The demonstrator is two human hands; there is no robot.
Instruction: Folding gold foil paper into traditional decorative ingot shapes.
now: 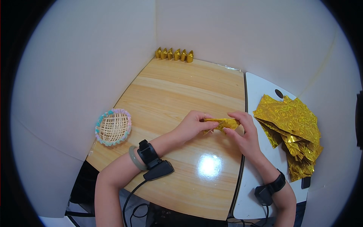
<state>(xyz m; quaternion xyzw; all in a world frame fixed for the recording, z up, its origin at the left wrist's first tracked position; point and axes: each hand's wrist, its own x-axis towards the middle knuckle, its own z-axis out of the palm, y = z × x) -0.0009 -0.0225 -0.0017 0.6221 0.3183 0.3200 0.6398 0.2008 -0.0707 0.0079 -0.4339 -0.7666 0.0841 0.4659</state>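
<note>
Above the right half of the wooden table, my two hands hold a partly folded piece of gold foil paper [227, 123] between them. My left hand [193, 126] pinches its left end, thumb laid along the near side. At the other end, my right hand [245, 134] grips it between thumb and fingers. The piece is narrow and lies roughly level; its underside is hidden. To the right, a loose pile of gold foil sheets [291, 117] with a shiny raised pattern spreads over a white table. Several folded gold paper pieces [176, 55] stand in a row at the far edge.
A small woven basket [114, 128] with a fuzzy pastel rim sits at the left edge of the wooden table [162, 98]. The white table [261, 85] adjoins on the right, with a dark seam between. Pale walls rise behind and beside. Black straps with cables circle both wrists.
</note>
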